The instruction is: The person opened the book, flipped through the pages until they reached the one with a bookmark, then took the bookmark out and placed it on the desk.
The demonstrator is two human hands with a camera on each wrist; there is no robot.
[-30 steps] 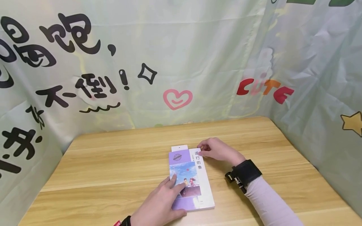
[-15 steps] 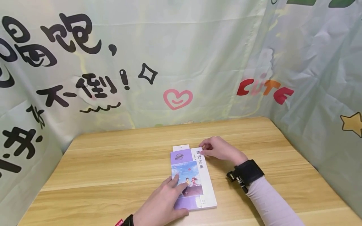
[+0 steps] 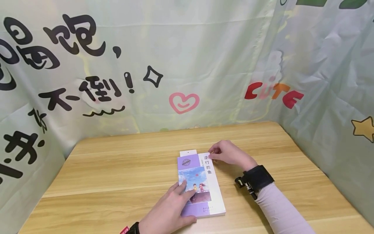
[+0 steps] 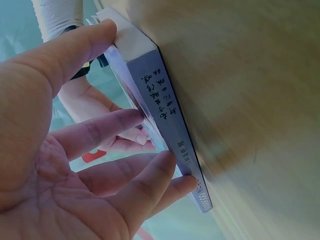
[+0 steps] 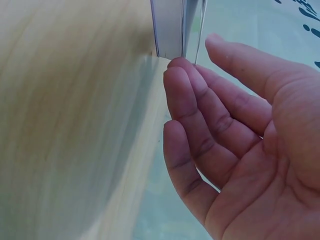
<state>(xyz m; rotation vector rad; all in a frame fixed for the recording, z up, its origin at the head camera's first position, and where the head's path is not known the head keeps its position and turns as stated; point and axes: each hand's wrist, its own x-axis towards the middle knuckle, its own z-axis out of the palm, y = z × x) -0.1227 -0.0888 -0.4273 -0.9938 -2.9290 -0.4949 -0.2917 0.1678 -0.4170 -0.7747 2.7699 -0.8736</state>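
A paperback book with a purple-and-white cover and a picture of two children under a blue sky lies on the wooden table. A white card-like tab sticks out past its top edge. My left hand rests on the lower left of the cover, fingers extended. In the left wrist view its fingertips touch the spine side, the thumb near the bottom edge. At the top right corner, my right hand holds the cover's corner between bent fingers and thumb. The right wrist view shows the cover slightly raised from the pages.
The light wooden table extends around the book on all sides. Behind it and at both sides hangs a pale green printed cloth with dark lettering, a pink heart and a star.
The book and both hands have shifted slightly to the right in the head view. My hands keep the same places on the book.
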